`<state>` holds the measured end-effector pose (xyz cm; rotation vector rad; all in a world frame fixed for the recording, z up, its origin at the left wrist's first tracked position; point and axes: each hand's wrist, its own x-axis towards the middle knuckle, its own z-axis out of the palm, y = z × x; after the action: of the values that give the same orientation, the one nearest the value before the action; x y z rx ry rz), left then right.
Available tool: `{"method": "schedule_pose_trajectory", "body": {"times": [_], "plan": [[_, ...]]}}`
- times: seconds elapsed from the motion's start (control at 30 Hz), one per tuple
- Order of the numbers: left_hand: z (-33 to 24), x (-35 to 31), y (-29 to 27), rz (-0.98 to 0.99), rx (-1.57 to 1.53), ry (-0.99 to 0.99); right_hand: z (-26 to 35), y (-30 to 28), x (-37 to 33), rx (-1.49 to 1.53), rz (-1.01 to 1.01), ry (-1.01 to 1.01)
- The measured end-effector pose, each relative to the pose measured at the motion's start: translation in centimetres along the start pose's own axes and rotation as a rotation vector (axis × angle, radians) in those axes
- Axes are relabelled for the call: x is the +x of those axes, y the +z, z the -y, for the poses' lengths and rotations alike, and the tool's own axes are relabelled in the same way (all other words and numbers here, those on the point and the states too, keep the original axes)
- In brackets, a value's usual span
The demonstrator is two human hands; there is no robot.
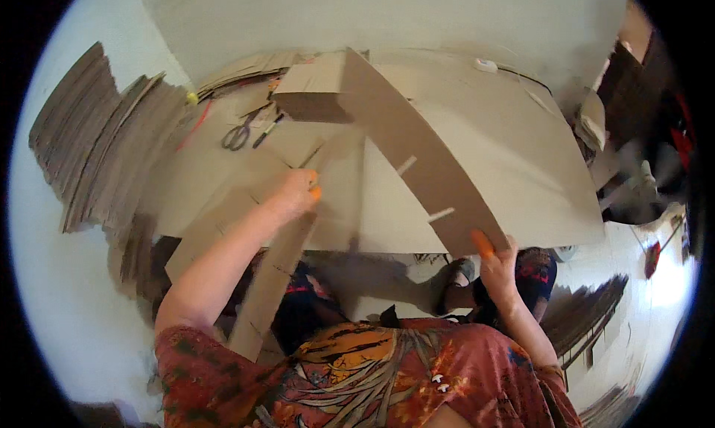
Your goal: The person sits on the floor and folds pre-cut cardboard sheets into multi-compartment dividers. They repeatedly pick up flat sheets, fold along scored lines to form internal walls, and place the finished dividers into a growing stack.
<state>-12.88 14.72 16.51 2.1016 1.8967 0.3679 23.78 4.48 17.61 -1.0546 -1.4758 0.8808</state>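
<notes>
1. at the far left we see stacks of cardboard [89,137] leaning along the floor, away from both hands.
2. our left hand [298,193] is closed on the top end of a narrow cardboard strip [272,279] that runs down toward our lap; the grip pinches it between thumb and fingers.
3. scissors [237,136] and a pen [267,131] lie on the big cardboard sheet [521,175] spread over the floor, beyond that hand.
4. our right hand [497,260] pinches the lower end of a long slotted cardboard strip [417,152], which is raised over the sheet.
5. we judge both strips light and fairly stiff, yet quick to crease at the slots; hold them near the ends, flat between fingers, away from the cuts.
</notes>
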Motion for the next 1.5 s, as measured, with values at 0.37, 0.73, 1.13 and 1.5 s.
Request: {"method": "schedule_pose_trajectory", "body": {"times": [0.37,0.73,1.13,1.5], "plan": [[-16.0,-5.4,1.6,0.371,-0.469,0.292,-0.1,-1.8,1.0,-0.105,0.072,0.07],[-16.1,-5.3,3.5,0.436,-0.555,0.323,-1.8,-2.1,0.3,-0.238,0.101,0.068],[3.0,1.6,5.4,-0.358,0.58,-0.053,1.3,-1.0,3.9,-0.615,0.176,-0.307],[7.2,3.7,0.0,-0.09,0.345,-0.176,0.0,2.1,6.2,-0.767,0.425,0.001]]}}
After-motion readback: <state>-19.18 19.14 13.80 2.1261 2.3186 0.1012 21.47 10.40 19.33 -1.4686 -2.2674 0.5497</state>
